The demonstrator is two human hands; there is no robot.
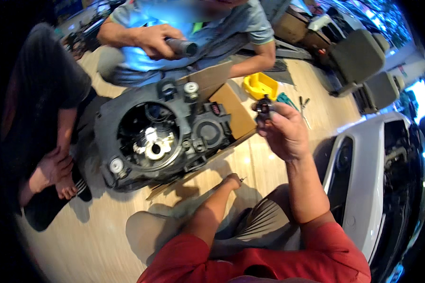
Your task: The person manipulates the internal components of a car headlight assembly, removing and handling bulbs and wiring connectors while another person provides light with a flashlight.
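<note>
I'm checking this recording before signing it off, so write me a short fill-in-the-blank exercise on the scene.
1. The small dark part is held in the person's ____ hand.
2. The box under the headlight unit is made of ____.
3. The open container on the floor is coloured ____.

Missing words: right; cardboard; yellow.

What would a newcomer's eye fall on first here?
Probably the big dark headlight, left of centre, with pale parts showing inside it. Next, the small dark part in the person's right hand, just right of centre. The bright yellow container on the floor beyond that hand also stands out.
</note>
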